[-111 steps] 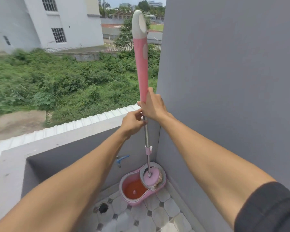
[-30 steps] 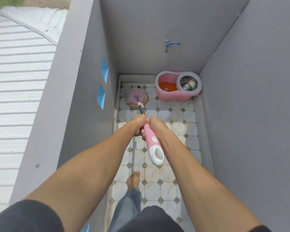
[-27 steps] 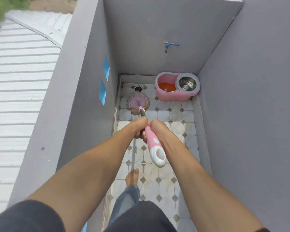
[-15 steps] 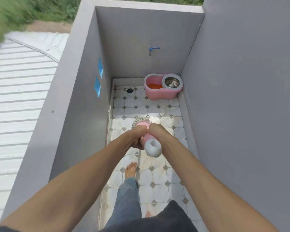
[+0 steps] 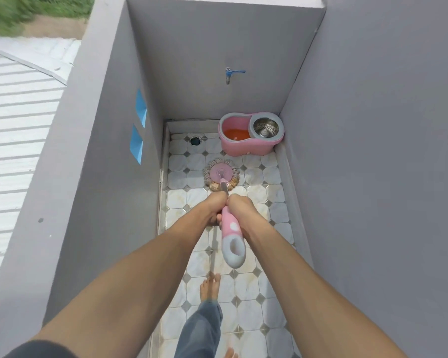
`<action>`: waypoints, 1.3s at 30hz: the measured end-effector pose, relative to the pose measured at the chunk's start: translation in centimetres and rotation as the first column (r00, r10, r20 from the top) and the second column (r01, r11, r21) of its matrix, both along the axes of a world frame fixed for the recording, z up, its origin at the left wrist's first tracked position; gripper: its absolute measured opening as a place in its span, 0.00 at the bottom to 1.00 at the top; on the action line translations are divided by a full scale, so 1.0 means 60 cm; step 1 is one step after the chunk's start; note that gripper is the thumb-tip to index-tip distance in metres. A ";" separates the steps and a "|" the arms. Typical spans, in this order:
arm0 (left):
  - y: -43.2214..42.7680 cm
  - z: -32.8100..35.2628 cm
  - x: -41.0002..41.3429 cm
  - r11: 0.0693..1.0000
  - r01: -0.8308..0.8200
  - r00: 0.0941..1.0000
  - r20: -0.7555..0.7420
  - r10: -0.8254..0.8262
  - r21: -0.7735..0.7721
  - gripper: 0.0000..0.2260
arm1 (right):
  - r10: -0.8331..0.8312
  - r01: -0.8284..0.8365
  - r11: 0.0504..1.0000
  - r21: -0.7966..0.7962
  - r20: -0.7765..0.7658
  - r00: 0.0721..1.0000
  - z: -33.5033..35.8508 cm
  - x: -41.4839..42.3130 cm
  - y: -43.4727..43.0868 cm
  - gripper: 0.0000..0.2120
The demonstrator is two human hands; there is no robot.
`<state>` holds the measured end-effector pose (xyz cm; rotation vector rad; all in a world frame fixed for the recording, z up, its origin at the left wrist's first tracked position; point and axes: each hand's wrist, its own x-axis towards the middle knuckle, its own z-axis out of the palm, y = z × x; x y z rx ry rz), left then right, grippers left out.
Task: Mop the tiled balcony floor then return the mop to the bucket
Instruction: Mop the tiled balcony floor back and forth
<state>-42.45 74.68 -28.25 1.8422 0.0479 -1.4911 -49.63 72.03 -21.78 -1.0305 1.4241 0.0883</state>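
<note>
I hold a pink-and-white mop handle [image 5: 230, 233] with both hands. My left hand [image 5: 216, 206] and my right hand [image 5: 242, 206] grip it side by side, just below the metal shaft. The round stringy mop head [image 5: 221, 174] lies flat on the white tiled floor [image 5: 254, 288], a short way in front of my hands. The pink mop bucket [image 5: 243, 148] stands in the far right corner, with orange water in its left half and a steel spin basket [image 5: 266, 129] in its right half.
Grey walls close in the narrow balcony on the left, far end and right. A blue tap [image 5: 232, 73] sticks out of the far wall. A floor drain [image 5: 195, 141] sits at the far left corner. My bare foot [image 5: 210, 285] stands on the tiles below the handle.
The mop left the bucket's spin basket and came down onto the floor. Over the last second its head was pulled back toward me, then pushed forward again toward the bucket.
</note>
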 end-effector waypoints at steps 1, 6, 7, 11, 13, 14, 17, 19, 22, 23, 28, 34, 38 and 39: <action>-0.023 -0.008 0.019 1.000 0.001 1.000 0.003 -0.001 0.007 0.16 | -0.012 0.012 1.000 -0.005 -0.004 1.000 -0.007 0.020 -0.021 0.09; -0.109 -0.016 0.094 0.999 0.050 0.998 0.033 -0.051 0.022 0.17 | -0.044 0.045 0.999 -0.015 0.034 0.998 -0.035 0.086 -0.109 0.08; -0.117 -0.012 0.102 0.998 0.064 0.998 0.019 -0.064 0.008 0.18 | -0.056 0.056 0.998 -0.020 0.036 0.998 -0.033 0.092 -0.118 0.08; -0.097 -0.011 0.081 0.994 0.110 0.994 0.000 -0.110 0.027 0.15 | -0.083 0.083 0.996 0.017 0.019 0.996 -0.030 0.073 -0.096 0.08; -0.077 -0.008 0.055 0.993 0.113 0.994 -0.007 -0.113 0.013 0.13 | -0.091 0.090 0.995 0.035 0.020 0.996 -0.030 0.047 -0.075 0.07; -0.063 -0.005 0.036 0.993 0.114 0.993 -0.007 -0.114 0.004 0.13 | -0.097 0.096 0.995 0.037 0.025 0.995 -0.029 0.028 -0.062 0.06; -0.025 -0.007 -0.022 0.992 0.128 0.991 0.028 -0.128 0.018 0.15 | -0.076 0.075 0.996 0.050 0.013 0.997 -0.026 -0.033 -0.028 0.08; 0.011 -0.008 -0.078 0.986 0.162 0.986 0.027 -0.163 0.026 0.14 | -0.026 0.028 0.999 0.039 -0.039 0.999 -0.013 -0.091 0.003 0.07; 0.078 0.001 -0.183 0.976 0.216 0.976 0.006 -0.216 0.011 0.13 | 0.025 -0.023 0.999 0.021 -0.057 0.998 0.001 -0.200 0.063 0.10; 0.096 0.005 -0.213 0.976 0.217 0.976 0.006 -0.217 0.006 0.12 | 0.016 -0.015 0.999 0.034 -0.048 0.999 -0.001 -0.231 0.081 0.12; 0.173 0.027 -0.342 0.969 0.248 0.969 0.019 -0.248 0.013 0.13 | -0.086 0.086 0.992 0.089 -0.003 0.996 0.018 -0.360 0.167 0.09; 0.186 0.047 -0.390 0.960 0.278 0.960 -0.022 -0.278 -0.020 0.13 | -0.242 0.217 0.954 0.209 0.102 0.965 0.039 -0.421 0.183 0.09; 0.166 0.043 -0.379 0.954 0.300 0.954 -0.021 -0.300 -0.009 0.12 | -0.193 0.178 0.969 0.171 0.074 0.979 0.032 -0.405 0.162 0.09; 0.155 0.041 -0.370 0.955 0.297 0.955 -0.012 -0.298 -0.004 0.12 | -0.172 0.161 0.975 0.155 0.062 0.983 0.028 -0.394 0.151 0.10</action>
